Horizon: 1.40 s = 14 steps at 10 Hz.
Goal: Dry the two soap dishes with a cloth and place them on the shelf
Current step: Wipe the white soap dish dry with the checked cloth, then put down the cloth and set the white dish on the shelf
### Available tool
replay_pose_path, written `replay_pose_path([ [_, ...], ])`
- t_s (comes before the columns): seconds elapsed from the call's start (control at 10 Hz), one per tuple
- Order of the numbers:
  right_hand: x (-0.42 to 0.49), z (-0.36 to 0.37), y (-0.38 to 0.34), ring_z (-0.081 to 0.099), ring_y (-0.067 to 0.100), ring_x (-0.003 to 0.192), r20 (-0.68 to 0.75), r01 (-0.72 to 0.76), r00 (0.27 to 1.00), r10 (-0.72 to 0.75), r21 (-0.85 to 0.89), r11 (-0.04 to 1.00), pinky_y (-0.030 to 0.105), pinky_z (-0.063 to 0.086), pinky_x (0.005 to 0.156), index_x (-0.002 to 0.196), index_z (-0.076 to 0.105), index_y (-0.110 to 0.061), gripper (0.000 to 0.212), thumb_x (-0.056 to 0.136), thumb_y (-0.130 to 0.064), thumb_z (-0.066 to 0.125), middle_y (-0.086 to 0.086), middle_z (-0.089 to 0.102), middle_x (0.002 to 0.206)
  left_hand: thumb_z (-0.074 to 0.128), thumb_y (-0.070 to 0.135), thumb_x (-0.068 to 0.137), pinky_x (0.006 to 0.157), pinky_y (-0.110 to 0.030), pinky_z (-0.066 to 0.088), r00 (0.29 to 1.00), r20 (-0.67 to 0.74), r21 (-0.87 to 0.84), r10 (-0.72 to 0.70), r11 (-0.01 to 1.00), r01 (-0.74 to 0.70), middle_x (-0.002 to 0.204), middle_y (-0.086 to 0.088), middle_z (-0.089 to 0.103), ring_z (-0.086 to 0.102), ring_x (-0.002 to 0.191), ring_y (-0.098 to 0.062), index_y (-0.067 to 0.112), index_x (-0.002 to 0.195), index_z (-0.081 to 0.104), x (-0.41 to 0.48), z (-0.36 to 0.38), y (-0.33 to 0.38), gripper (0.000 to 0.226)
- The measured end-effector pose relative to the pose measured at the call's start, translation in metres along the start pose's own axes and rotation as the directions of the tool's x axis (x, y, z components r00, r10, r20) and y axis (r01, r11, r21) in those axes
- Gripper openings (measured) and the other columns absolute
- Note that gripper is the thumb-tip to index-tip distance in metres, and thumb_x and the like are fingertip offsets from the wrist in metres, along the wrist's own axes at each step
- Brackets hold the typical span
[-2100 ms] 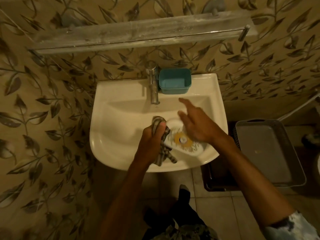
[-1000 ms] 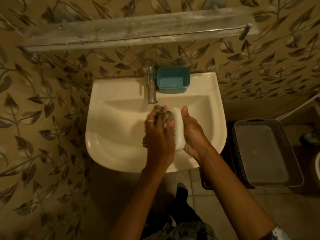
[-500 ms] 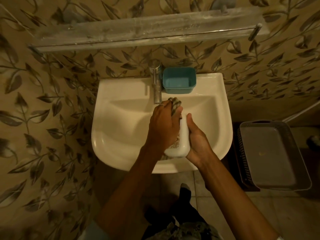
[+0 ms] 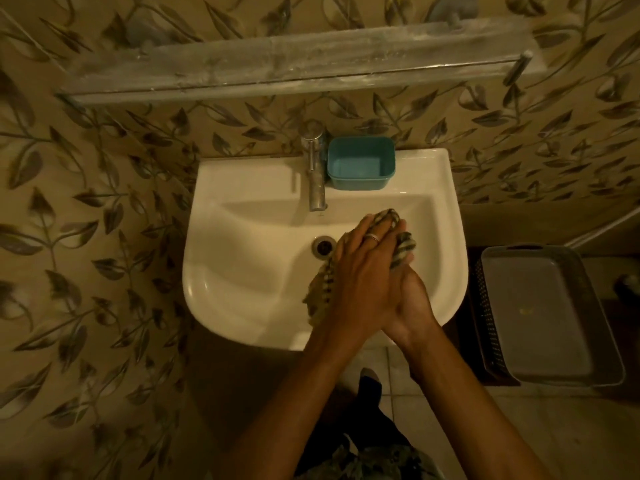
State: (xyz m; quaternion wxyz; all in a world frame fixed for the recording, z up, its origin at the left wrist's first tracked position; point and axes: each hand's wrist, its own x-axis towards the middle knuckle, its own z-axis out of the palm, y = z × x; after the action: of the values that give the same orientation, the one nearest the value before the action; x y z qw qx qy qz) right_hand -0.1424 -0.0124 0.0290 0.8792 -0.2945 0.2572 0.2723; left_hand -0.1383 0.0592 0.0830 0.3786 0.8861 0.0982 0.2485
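Head view: over the sink (image 4: pixel 242 299), the left hand (image 4: pixel 363 271) lies with fingers pressed together on the bunched cloth (image 4: pixel 403 244), against the right hand (image 4: pixel 412 299), whose fingers I cannot make out. One dish is hidden, likely between them; rub every face. The teal soap dish (image 4: pixel 360 164) waits far, beside the tap (image 4: pixel 317 174), below the shelf (image 4: pixel 277 67).
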Motion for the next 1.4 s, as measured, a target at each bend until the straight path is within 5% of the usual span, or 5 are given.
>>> replay_pose_path([
  [0.3,0.001,-0.012,0.009,0.067,0.031,0.103,0.114,-0.08,0.992,0.063,0.152,0.985,0.047,0.056,0.086,0.129,0.056,-0.011,0.066,0.088,-0.059,0.038,0.017,0.067,0.119,0.037,0.025,0.1,0.072,-0.006,0.048,0.688,0.686,-0.044,-0.239,0.929,0.366,0.102,-0.004,0.065,0.065,0.099,-0.021,0.012,0.115,0.057,0.016,-0.026,-0.09,0.028],
  [0.6,0.0,-0.013,0.001,0.043,0.04,0.133,0.238,-0.046,0.971,-0.014,0.246,0.968,0.056,0.04,0.102,0.143,0.039,-0.011,0.065,0.091,-0.05,0.04,0.019,0.045,0.145,0.047,0.021,0.097,0.067,-0.031,0.058,0.584,0.466,-0.456,-0.665,0.386,0.802,0.093,-0.012,0.067,0.071,0.075,-0.018,0.002,0.101,0.06,0.077,-0.052,-0.138,0.024],
  [0.8,-0.004,-0.02,0.001,0.043,0.043,0.131,0.246,-0.041,0.969,-0.024,0.255,0.966,0.062,0.034,0.105,0.14,0.044,-0.009,0.063,0.083,-0.037,0.041,0.02,0.045,0.145,0.033,0.005,0.091,0.081,-0.045,0.053,0.554,0.482,-0.783,-0.679,-0.05,0.621,0.079,-0.011,0.052,0.056,0.073,-0.024,0.008,0.075,0.049,0.158,-0.039,-0.131,0.023],
  [1.1,-0.006,-0.014,-0.003,0.046,0.043,0.129,0.25,-0.026,0.967,-0.046,0.279,0.96,0.06,0.045,0.095,0.135,0.051,-0.008,0.062,0.078,-0.034,0.046,0.021,0.05,0.14,0.053,0.031,0.091,0.105,-0.044,0.041,0.573,0.323,-0.246,-0.754,0.518,0.82,0.146,-0.013,0.041,0.043,0.13,-0.032,0.008,0.143,0.028,0.21,0.006,-0.165,0.062],
  [1.4,0.003,-0.003,-0.003,0.051,0.039,0.124,0.211,-0.032,0.977,-0.024,0.26,0.965,0.049,0.041,0.105,0.131,0.056,-0.011,0.061,0.079,-0.042,0.054,0.02,0.058,0.132,0.054,0.022,0.091,0.086,-0.042,0.055,0.669,0.324,0.02,-0.669,0.712,0.702,0.126,-0.015,0.056,0.057,0.11,-0.032,0.008,0.13,0.047,0.163,-0.008,-0.182,0.042],
])
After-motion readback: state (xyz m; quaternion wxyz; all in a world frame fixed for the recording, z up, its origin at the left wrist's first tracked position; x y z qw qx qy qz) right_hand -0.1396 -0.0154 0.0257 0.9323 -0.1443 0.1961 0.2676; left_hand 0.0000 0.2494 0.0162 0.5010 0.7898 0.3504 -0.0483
